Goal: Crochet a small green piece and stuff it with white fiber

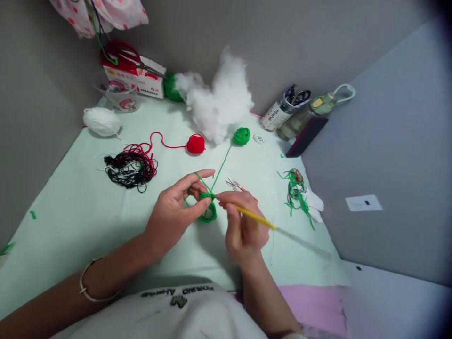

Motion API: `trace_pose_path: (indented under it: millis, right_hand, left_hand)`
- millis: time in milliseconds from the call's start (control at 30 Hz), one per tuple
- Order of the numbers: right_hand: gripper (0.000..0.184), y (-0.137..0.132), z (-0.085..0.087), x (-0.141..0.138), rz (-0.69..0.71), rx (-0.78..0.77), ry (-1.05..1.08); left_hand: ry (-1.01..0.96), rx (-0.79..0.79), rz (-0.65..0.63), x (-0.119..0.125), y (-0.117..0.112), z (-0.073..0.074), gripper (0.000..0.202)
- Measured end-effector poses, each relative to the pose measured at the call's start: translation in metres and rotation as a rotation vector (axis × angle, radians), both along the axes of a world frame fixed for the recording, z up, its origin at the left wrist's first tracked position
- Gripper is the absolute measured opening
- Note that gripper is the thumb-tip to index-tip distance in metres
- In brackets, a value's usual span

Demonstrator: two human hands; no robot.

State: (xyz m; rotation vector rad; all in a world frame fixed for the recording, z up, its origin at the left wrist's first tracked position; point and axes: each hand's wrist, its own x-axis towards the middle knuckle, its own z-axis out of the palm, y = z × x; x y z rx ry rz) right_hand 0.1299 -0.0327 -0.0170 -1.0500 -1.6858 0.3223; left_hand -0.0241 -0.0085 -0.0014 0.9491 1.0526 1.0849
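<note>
Green yarn piece, 1, a small ring, sits mid-table just in front of the person, pinched btwn L hand thumb & fingers. L index is stretched out w/ 1 green strand over it, running up to 1 small green ball. R hand is curled tight round 1 yellow hook, tip at the ring's top edge; its back end sticks out past the hand, grey & blurry. So 2 hands, both gripping.

On the pale green table: 1 red ball, L of the small green one, its strand trailing to 1 mostly black tangle w/ some red & white in it. 1 white ball, far L. 1 pr small scissors just beyond R hand, partly hidden by it. 1 heap of green scraps w/ bits of red & black, off R; too mixed to count.

At back: 1 clear tub, 1 box w/ 1 pr big red-handled scissors on top, 1 green bundle partly hidden, 1 big white fluff pile. Back R: 1 pen cup, 1 bottle, 1 dark flat slab leaning up.
</note>
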Motion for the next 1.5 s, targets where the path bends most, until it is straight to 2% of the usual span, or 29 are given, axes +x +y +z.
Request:
trace_pose_path:
  millis: [67,133,167,267,367,433,500,567,633,700,767,833,933,1067,1233,1367,1500]
  right_hand:
    - [0.037,0.0,-0.008,-0.001,-0.052,0.133,-0.172]
    - [0.042,-0.001,-0.012,-0.001,-0.116,0.215,-0.207]
    - [0.04,-0.001,-0.012,-0.001,-0.113,0.2,-0.183]
    - [0.028,0.0,-0.002,0.001,-0.075,0.031,0.098]
    - [0.02,0.003,0.009,0.0,-0.026,-0.166,0.433]
    - [0.019,0.006,0.011,-0.001,0.013,-0.263,0.502]
    - [0.018,0.007,0.009,-0.003,0.01,-0.29,0.463]
    - [0.018,0.006,0.005,-0.004,-0.013,-0.248,0.349]
    - [0.023,0.004,0.002,-0.004,-0.028,-0.149,0.182]
    - [0.029,0.002,0.001,-0.003,-0.041,-0.038,0.034]
    - [0.028,0.002,0.002,0.0,-0.064,-0.015,0.063]
    - [0.023,0.004,0.005,0.003,-0.071,-0.106,0.277]
    - [0.019,0.008,0.007,0.004,-0.003,-0.288,0.546]
    - [0.014,0.01,0.005,0.003,0.024,-0.385,0.512]
    - [0.019,0.011,0.004,0.004,0.093,-0.476,0.691]
    - [0.022,0.008,0.007,0.004,0.101,-0.44,0.679]
    - [0.021,0.002,0.01,0.003,0.033,-0.291,0.395]
  left_hand:
    - [-0.067,-0.045,-0.001,0.003,-0.001,0.001,0.056]
    - [-0.223,-0.178,-0.094,0.004,-0.001,0.002,0.063]
    - [-0.303,-0.251,-0.148,0.003,0.001,0.002,0.063]
    - [-0.45,-0.368,-0.217,0.0,0.006,0.002,0.055]
    - [-0.462,-0.329,-0.194,-0.004,0.009,0.001,0.047]
    - [-0.433,-0.288,-0.224,-0.005,0.008,0.0,0.044]
    - [-0.393,-0.244,-0.236,-0.004,0.005,-0.002,0.041]
    - [-0.363,-0.209,-0.198,-0.002,0.003,-0.004,0.042]
    - [-0.372,-0.213,-0.157,0.0,0.002,-0.005,0.045]
    - [-0.436,-0.275,-0.191,0.001,0.003,-0.005,0.042]
    - [-0.51,-0.342,-0.231,0.001,0.006,-0.005,0.034]
    - [-0.54,-0.362,-0.222,0.0,0.009,-0.005,0.029]
    - [-0.463,-0.315,-0.193,-0.001,0.01,-0.005,0.028]
    - [-0.297,-0.187,-0.231,-0.002,0.007,-0.007,0.033]
    - [-0.203,-0.131,-0.23,-0.006,0.004,-0.01,0.033]
    - [-0.186,-0.125,-0.22,-0.009,0.005,-0.011,0.029]
    - [-0.075,-0.06,-0.158,-0.007,0.004,-0.008,0.028]
